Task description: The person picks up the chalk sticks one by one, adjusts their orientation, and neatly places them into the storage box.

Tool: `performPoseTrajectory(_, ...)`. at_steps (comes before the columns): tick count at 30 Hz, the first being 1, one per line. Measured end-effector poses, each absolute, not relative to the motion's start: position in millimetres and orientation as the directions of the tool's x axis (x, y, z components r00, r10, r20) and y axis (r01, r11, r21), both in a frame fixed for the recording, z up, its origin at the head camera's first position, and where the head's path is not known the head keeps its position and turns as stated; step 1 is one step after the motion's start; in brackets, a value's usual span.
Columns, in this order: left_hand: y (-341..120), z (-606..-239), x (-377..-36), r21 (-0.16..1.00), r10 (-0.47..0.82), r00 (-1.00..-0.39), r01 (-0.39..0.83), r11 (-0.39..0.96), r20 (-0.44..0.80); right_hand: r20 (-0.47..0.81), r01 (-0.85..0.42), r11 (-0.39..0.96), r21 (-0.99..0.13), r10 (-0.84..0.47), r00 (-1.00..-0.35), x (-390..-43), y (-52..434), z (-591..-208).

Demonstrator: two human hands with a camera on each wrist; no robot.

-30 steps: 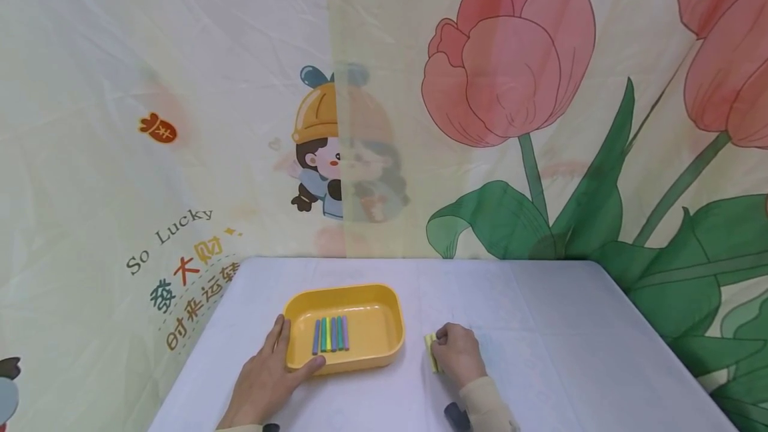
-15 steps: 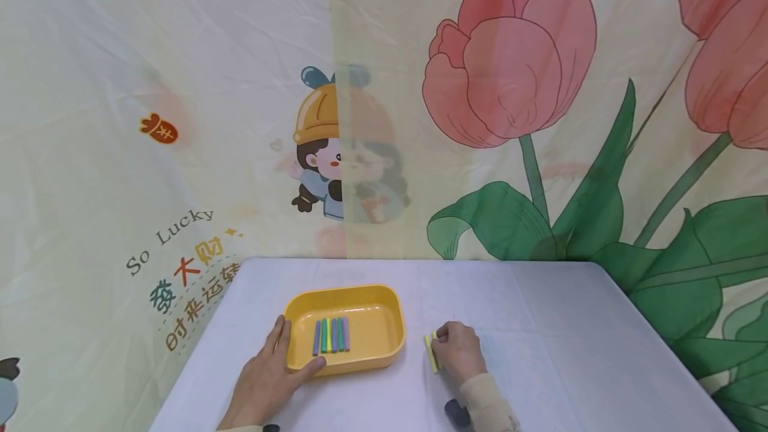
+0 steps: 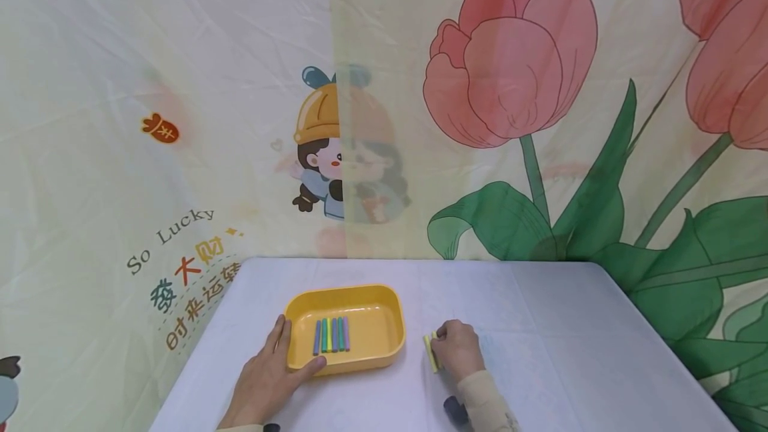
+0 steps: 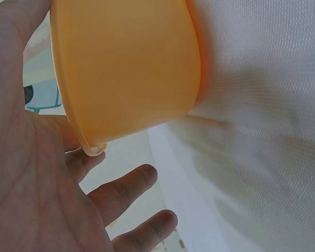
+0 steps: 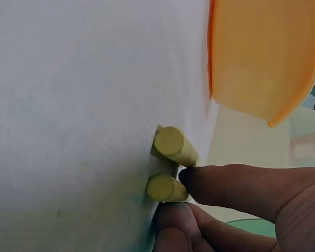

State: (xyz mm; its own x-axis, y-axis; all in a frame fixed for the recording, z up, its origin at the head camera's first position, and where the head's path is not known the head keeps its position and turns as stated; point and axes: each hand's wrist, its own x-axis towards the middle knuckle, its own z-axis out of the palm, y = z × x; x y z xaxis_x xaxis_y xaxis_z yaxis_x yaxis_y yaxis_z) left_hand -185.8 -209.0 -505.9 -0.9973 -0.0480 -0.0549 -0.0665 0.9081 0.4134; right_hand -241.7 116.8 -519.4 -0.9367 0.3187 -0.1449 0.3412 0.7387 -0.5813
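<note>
Left hand (image 3: 264, 379) lies open against the yellow tray (image 3: 384, 345); right hand (image 3: 459, 351) pinches yellow chalk sticks (image 3: 429, 351) at its fingertips.

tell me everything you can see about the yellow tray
The yellow tray is a shallow rounded rectangle of smooth, plastic-looking material with a rolled rim. It sits flat on the white table. Five chalk sticks lie side by side in its left half. The left hand rests against its near-left corner, thumb along the front wall. The right hand is apart from it.
</note>
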Motion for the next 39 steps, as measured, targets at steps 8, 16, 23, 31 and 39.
performPoseTrajectory(8, -209, -505, -187, 0.409, -0.046, -0.998, -0.064, 0.910, -0.052, -0.102, 0.267, 0.742, -0.615, 0.261, -0.960, -241, 125, -520)
performPoseTrajectory(16, -210, -505, -187, 0.399, -0.044, -0.998, -0.061, 0.915, -0.051, -0.120, 0.276, 0.723, -0.633, 0.260, -0.958, -244, 131, -523)
performPoseTrajectory(23, -209, -505, -186, 0.405, -0.040, -0.998, -0.057, 0.913, -0.052, -0.133, 0.276, 0.677, -0.682, 0.256, -0.957, -247, 134, -529)
performPoseTrajectory(31, -209, -505, -185, 0.405, -0.039, -0.998, -0.055, 0.913, -0.046, -0.152, 0.251, 0.597, -0.761, 0.212, -0.965, -247, 133, -526)
performPoseTrajectory(39, -209, -506, -185, 0.409, -0.046, -0.998, -0.063, 0.910, -0.052, -0.208, 0.264, 0.477, -0.838, 0.167, -0.964, -248, 123, -512)
